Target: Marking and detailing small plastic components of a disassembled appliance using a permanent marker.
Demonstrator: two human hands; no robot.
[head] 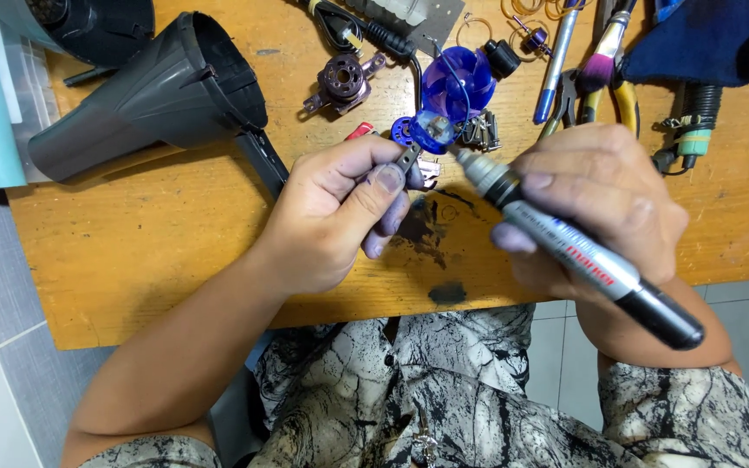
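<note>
The left hand (pixel 340 208) pinches a small grey metal part (pixel 407 159) between thumb and fingers, closed tight on it. The right hand (pixel 604 204) is wrapped around a grey marker (pixel 565 247), its tip at 10 o'clock, just beside the part; a red printed band runs along the barrel, black cap end at 4 o'clock. A blue fan wheel (pixel 457 87) lies at 12 o'clock of the hands, a dark hair-dryer shell (pixel 145 91) at 10 o'clock. The wooden table (pixel 132 260) has bare room at 8 o'clock, its near edge just under the wrists
</note>
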